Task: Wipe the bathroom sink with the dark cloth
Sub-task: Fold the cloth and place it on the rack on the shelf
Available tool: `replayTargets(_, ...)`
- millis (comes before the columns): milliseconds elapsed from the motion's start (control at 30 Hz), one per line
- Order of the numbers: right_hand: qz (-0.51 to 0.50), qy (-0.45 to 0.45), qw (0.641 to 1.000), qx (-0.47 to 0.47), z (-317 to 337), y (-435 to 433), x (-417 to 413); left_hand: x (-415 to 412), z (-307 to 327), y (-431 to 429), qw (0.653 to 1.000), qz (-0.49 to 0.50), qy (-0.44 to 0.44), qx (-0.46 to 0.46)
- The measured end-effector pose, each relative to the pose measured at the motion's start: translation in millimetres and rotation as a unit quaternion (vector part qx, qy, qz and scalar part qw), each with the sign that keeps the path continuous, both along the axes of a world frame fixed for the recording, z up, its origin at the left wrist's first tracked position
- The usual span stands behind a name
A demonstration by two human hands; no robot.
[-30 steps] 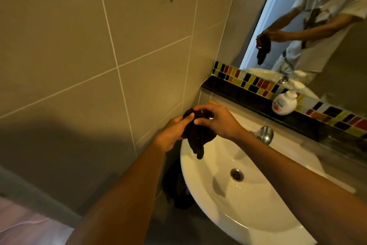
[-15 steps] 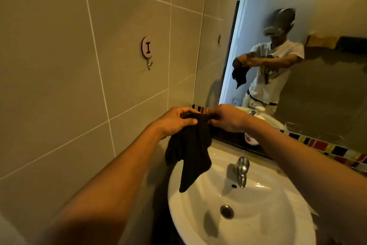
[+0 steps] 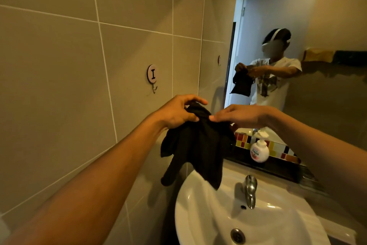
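The dark cloth (image 3: 198,149) hangs loose in the air above the left rim of the white sink (image 3: 190,201). My left hand (image 3: 178,113) pinches its top edge, fingers curled over the bunched fabric. My right hand (image 3: 240,115) grips the same top edge just to the right, thumb and fingers closed on it. The cloth's lower corners dangle toward the basin without touching it. The sink's drain (image 3: 237,235) and chrome tap (image 3: 250,190) sit below and right of the cloth.
A tiled wall on the left carries a round hook (image 3: 152,76). A soap pump bottle (image 3: 259,150) stands on the dark ledge (image 3: 278,167) behind the sink. The mirror (image 3: 317,46) above reflects a person holding the cloth.
The view has tilted upward. Both hands have raised the cloth from a bunched wad over the basin and spread it so it hangs open.
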State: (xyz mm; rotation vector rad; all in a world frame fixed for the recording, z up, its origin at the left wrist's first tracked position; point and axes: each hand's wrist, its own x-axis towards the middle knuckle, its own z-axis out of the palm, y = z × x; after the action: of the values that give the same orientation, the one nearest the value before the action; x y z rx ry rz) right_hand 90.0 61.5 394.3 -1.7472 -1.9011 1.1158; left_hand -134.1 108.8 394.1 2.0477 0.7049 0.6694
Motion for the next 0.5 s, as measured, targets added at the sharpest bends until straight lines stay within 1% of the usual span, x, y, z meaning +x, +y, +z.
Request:
replayTargets(100, 0.005, 0.04, 0.999, 0.028, -2, 5, 3, -8, 5, 4, 1.0, -0.006, 0.001, -0.016)
replayTargets(167, 0.0, 0.073, 0.997, 0.029, 1, 9, 2, -9, 7, 3, 1.0, -0.018, 0.012, -0.015)
replayTargets(267, 0.002, 0.147, 0.989, 0.001, 7, 10, -6, -8, 8, 2, 0.999, -0.036, 0.013, -0.033)
replayTargets(333, -0.011, 0.174, 0.984, -0.03, 9, 11, -8, -9, 10, 2, 0.997, -0.045, 0.003, -0.058)
replayTargets(433, -0.032, 0.175, 0.982, -0.057, 12, 9, -3, -9, 13, 2, 0.997, -0.048, 0.005, -0.063)
replayTargets(500, -0.031, 0.141, 0.988, -0.063, 14, 8, 2, -6, 13, 1, 0.998, -0.035, 0.007, -0.058)
